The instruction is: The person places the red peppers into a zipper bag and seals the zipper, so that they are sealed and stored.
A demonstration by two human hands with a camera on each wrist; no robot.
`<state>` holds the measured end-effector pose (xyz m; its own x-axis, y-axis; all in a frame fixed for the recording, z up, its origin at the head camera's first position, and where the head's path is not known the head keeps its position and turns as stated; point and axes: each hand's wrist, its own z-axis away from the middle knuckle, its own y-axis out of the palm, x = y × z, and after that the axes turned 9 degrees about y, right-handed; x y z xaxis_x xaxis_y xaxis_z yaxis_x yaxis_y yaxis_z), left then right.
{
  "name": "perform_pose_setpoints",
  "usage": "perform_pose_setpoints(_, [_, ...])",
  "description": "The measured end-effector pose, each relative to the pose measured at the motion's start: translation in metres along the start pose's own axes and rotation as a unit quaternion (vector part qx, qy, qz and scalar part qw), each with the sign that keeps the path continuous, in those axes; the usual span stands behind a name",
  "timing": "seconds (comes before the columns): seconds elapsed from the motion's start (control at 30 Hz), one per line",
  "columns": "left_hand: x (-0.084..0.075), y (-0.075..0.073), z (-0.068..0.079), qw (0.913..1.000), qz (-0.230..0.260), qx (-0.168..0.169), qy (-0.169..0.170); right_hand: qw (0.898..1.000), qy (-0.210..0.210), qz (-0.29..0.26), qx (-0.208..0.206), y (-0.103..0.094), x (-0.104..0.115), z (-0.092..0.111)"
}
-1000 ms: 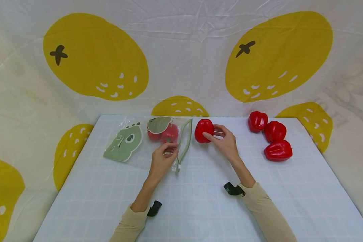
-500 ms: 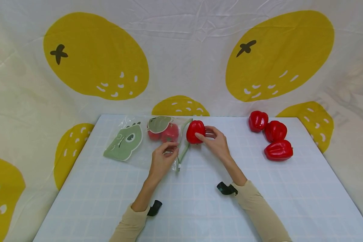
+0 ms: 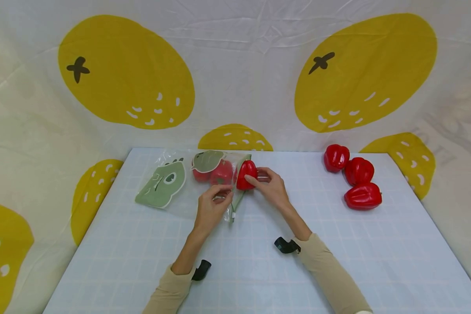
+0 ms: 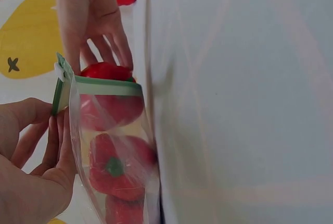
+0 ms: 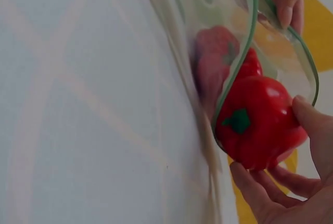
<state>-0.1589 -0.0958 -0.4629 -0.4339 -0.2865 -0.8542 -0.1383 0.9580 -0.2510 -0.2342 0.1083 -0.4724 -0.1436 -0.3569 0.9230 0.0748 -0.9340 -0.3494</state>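
A clear zip bag (image 3: 196,198) with green cartoon prints lies on the table, its green-edged mouth spread toward the right. Two red bell peppers (image 4: 117,166) are inside it. My left hand (image 3: 213,207) pinches the edge of the bag's mouth between thumb and fingers. With thumb and fingertips my right hand (image 3: 272,187) grips another red bell pepper (image 5: 263,122), which sits partly within the mouth. In the right wrist view its green stem faces the camera, and the green rim (image 5: 242,62) passes around it.
Three more red bell peppers (image 3: 359,171) lie grouped at the back right of the table (image 3: 235,270). A pale cloth with yellow fruit prints (image 3: 125,72) hangs behind the table. Each wrist wears a small black camera (image 3: 286,245).
My right hand has carried the bell pepper leftward from beside the bag into its mouth. The left hand stays at the bag's edge.
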Motion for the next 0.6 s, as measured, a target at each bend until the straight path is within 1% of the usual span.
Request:
perform_pose_setpoints(0.37, [0.0, 0.0, -0.001, 0.9999, 0.002, 0.005, 0.009, 1.0, 0.0, -0.008, 0.019, 0.013, -0.002, -0.004])
perform_pose_setpoints(0.6, [-0.001, 0.0, -0.002, 1.0, 0.0, 0.005, 0.003, 0.999, -0.009, -0.013, 0.032, 0.019, 0.0, -0.007])
